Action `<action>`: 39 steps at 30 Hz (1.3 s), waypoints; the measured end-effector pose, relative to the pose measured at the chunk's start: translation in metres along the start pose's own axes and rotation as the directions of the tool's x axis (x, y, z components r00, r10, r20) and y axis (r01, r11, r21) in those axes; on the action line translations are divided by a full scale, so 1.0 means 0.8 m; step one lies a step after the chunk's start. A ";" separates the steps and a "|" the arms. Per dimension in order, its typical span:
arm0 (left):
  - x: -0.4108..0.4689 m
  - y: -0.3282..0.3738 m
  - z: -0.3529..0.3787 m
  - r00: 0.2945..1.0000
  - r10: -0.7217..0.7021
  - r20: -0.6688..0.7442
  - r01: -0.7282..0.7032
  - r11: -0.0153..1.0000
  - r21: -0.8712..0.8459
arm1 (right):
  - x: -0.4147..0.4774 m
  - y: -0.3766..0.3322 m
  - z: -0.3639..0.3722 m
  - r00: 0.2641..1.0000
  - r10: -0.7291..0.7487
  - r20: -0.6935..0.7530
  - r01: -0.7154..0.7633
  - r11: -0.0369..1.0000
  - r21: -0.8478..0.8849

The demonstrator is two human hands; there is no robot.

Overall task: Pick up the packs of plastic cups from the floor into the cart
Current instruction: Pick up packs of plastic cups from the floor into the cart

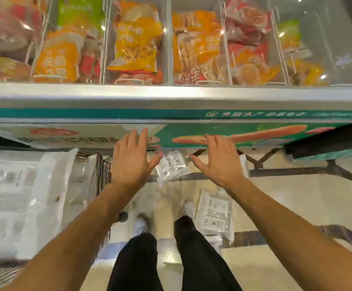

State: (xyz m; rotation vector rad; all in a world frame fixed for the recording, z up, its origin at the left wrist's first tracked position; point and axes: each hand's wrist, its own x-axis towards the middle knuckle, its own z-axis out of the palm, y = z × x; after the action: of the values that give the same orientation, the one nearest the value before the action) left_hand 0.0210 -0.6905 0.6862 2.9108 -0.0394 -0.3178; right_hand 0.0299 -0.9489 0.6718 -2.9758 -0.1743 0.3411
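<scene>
A clear pack of plastic cups (pixel 172 168) lies on the tiled floor at the foot of the freezer. My left hand (pixel 132 159) and my right hand (pixel 217 159) are stretched out above it on either side, fingers straight and spread, holding nothing. A second pack (pixel 215 217) lies on the floor beside my right shoe. Part of a third pack (pixel 243 164) shows behind my right hand. The wire cart (pixel 103 175) stands at the left, with several clear packs (pixel 24 185) stacked inside it.
A long chest freezer (pixel 171 97) with glass lids and bagged food runs across the view right in front of me. A dark cart handle or bar (pixel 326 141) juts in at the right. My legs and white shoes (pixel 188 207) stand on the pale tiles.
</scene>
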 end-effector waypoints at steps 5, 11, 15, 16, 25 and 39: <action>0.048 -0.010 0.173 0.994 -0.106 0.041 0.110 0.987 -0.118 | 0.058 0.056 0.151 0.998 0.024 0.053 -0.024 1.000 0.014; 0.100 -0.059 0.404 0.945 -0.243 0.219 0.274 0.954 -0.125 | 0.127 0.108 0.373 0.963 0.087 0.256 -0.088 0.996 -0.006; 0.135 -0.098 0.530 0.941 -0.254 0.225 0.277 0.958 -0.080 | 0.172 0.122 0.501 0.934 0.114 0.339 -0.100 0.993 -0.061; 0.145 -0.107 0.562 0.940 -0.255 0.228 0.279 0.957 -0.080 | 0.184 0.125 0.528 0.929 0.121 0.350 -0.105 0.992 -0.067; 0.218 -0.171 0.851 0.964 -0.199 0.177 0.220 0.969 -0.110 | 0.277 0.155 0.759 0.927 0.182 0.329 -0.204 0.979 0.031; 0.245 -0.181 0.945 0.881 -0.409 0.240 0.467 0.662 -0.586 | 0.306 0.166 0.905 0.902 0.309 0.301 -0.419 0.790 0.448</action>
State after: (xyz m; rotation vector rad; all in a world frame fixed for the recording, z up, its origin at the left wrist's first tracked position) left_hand 0.0493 -0.7153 -0.1070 2.1831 0.6493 -0.4335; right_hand 0.1112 -0.9558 -0.0997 -2.4228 0.4232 0.6400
